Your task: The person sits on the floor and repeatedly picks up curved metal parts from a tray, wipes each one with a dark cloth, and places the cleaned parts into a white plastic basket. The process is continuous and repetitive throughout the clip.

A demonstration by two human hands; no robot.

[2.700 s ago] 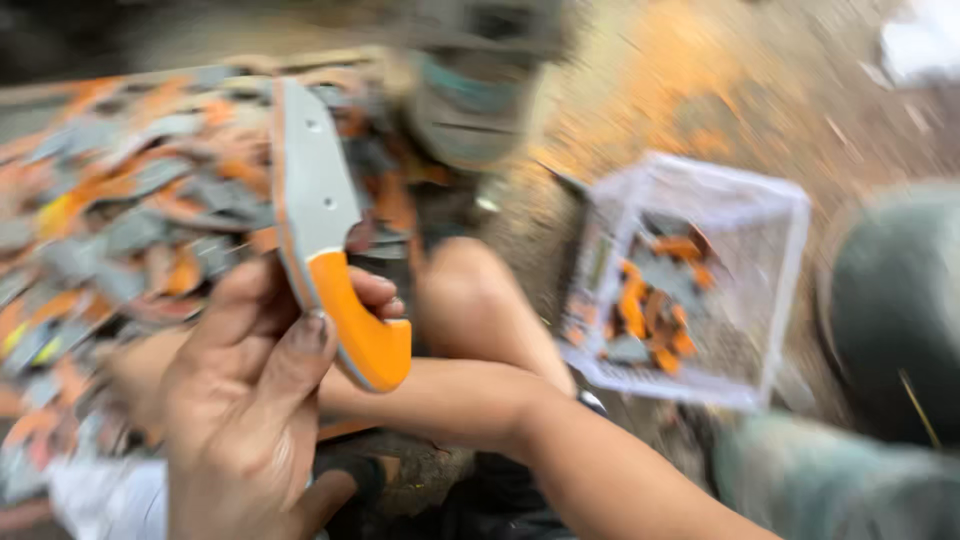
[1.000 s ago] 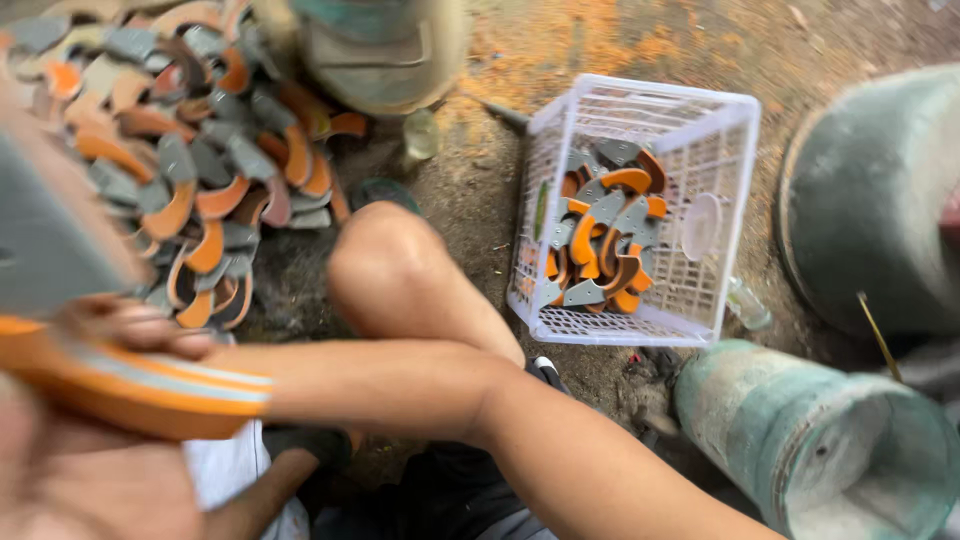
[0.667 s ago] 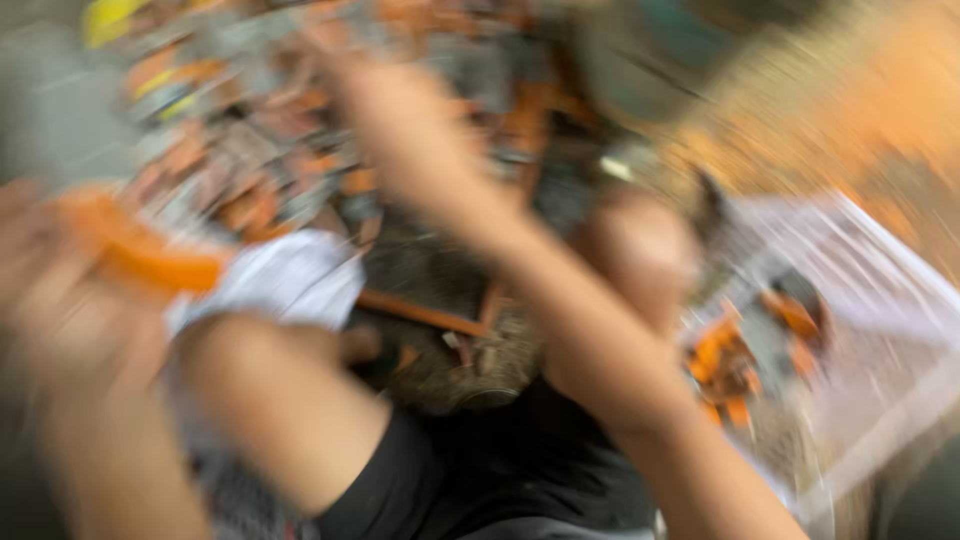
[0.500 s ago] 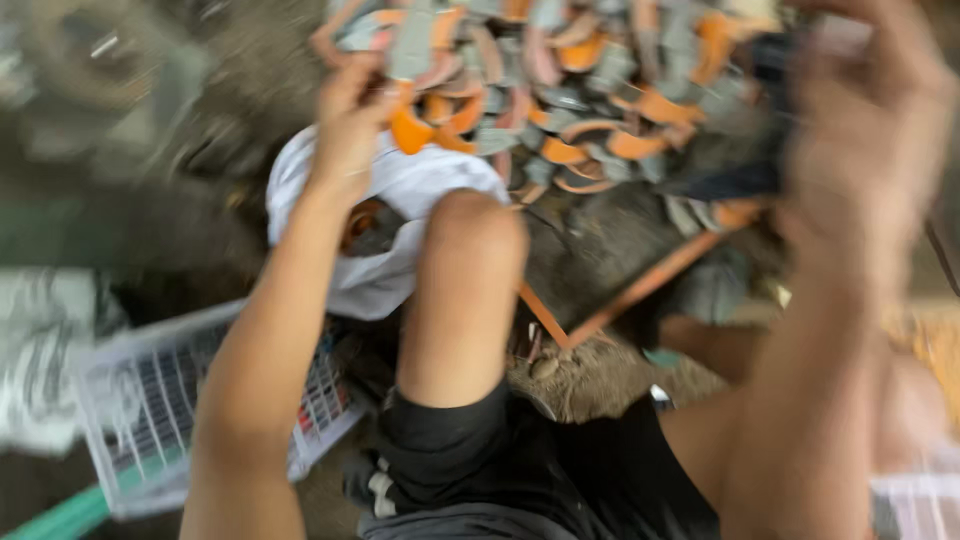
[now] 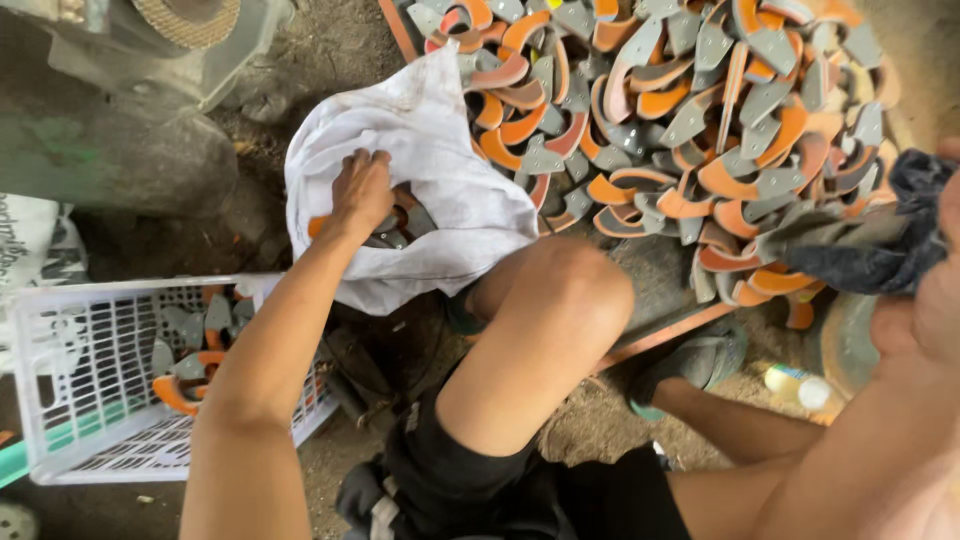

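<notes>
My left hand (image 5: 360,190) reaches into the open mouth of a white cloth sack (image 5: 440,170), fingers curled down onto orange-handled grey blades (image 5: 395,225) inside it. Whether it grips one is hidden by the fingers. My right hand (image 5: 930,300) is at the right edge, closed on a dark blue rag (image 5: 870,250). A big pile of orange-handled blades (image 5: 700,120) lies beyond my raised knee (image 5: 560,300), just right of the sack.
A white plastic basket (image 5: 60,400) with several blades stands at lower left. A grinding machine (image 5: 180,25) and its green body (image 5: 100,150) are at upper left. A small bottle (image 5: 795,385) lies on the dirt floor near my sandalled foot (image 5: 700,360).
The view has swung from the right-side basket to the sack and pile. My left hand, which held up an orange-handled knife, now rests inside the white sack.
</notes>
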